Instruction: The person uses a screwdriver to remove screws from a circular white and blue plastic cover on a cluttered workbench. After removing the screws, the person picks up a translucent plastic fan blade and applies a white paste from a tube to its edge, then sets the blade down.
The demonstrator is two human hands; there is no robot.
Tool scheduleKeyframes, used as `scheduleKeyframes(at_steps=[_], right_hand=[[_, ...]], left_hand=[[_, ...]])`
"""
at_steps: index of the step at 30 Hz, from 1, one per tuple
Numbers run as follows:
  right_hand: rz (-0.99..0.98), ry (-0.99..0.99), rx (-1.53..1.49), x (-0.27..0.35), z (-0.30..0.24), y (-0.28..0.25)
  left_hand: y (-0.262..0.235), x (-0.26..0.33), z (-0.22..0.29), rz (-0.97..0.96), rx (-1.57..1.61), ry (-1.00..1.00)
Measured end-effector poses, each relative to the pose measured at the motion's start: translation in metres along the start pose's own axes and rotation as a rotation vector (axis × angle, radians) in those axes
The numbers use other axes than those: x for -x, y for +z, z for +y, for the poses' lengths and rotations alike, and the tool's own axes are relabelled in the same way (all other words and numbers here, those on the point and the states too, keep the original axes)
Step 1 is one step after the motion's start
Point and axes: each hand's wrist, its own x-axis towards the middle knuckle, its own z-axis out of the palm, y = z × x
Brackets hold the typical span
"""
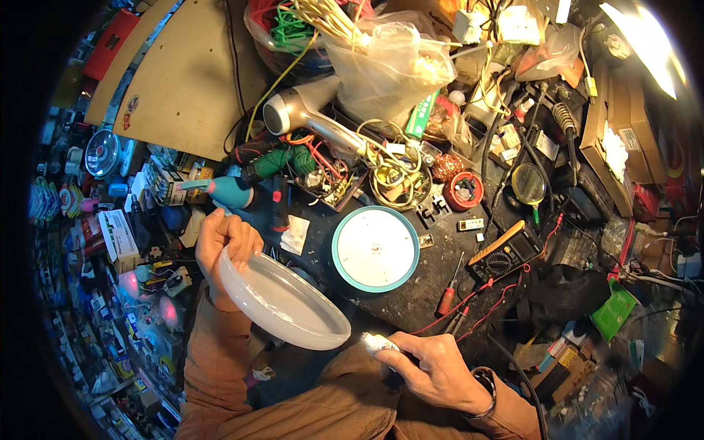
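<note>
My left hand [229, 253] grips the rim of a round, shallow, translucent white lamp cover [290, 304], tilted over my lap. In my right hand [434, 368], fingers closed, is a small white squeeze tube [379, 343]. Its narrow end points toward the cover's lower right rim, a little apart from it. Beyond both hands, a round white disc with a teal rim [375, 248], like a lamp base, lies flat on the dark bench.
A multimeter [506, 251] with red leads and a red-handled screwdriver [447, 297] lie right of the disc. Behind it are a hair dryer [315, 121], a tangle of wires and a red tape roll [464, 191]. A teal blower bulb [229, 192] sits left. Crowded shelves [125, 330] line the left side.
</note>
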Motion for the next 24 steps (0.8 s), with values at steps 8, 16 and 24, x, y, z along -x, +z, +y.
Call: scheduleKeyframes(at_steps=[8,16,24], right_hand=[[0.093,-0.143,0.136,-0.009,0.002,0.006],[0.097,-0.15,0.151,-0.011,0.002,0.003],[0.107,-0.196,0.209,-0.015,0.002,0.0]], left_hand=[[0.003,-0.003,0.005,-0.021,0.052,-0.04],[0.007,-0.004,0.008,-0.008,0.042,-0.045],[0.006,-0.008,0.005,-0.025,0.066,-0.04]])
